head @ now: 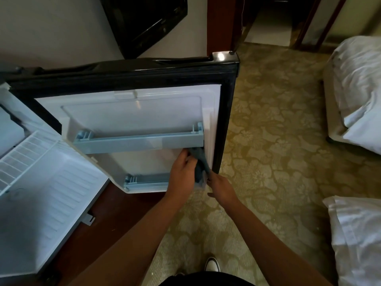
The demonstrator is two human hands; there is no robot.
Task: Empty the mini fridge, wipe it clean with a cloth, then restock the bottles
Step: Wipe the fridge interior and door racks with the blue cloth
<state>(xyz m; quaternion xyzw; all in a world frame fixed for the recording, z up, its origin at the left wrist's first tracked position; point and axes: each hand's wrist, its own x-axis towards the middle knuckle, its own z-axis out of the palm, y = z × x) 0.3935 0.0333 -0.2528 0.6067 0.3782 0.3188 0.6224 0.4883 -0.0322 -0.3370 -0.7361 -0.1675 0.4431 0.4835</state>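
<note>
Centre frame: fridge door (pixel 132 112) swung open, racks bare. Left hand (pixel 182 172) presses a dark cloth (pixel 199 162) to the liner's right edge, below the upper rack (pixel 140 141). Right hand (pixel 219 185) pinches the door's lower corner. No bottles visible. Risk: hard wiping may unseat the rack or swing the door.

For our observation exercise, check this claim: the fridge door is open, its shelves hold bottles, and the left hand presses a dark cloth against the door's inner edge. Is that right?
Not quite. The head view shows the door shelves empty, with no bottles. The rest stands: the fridge door is open and the left hand presses the dark cloth against its inner edge.
</note>
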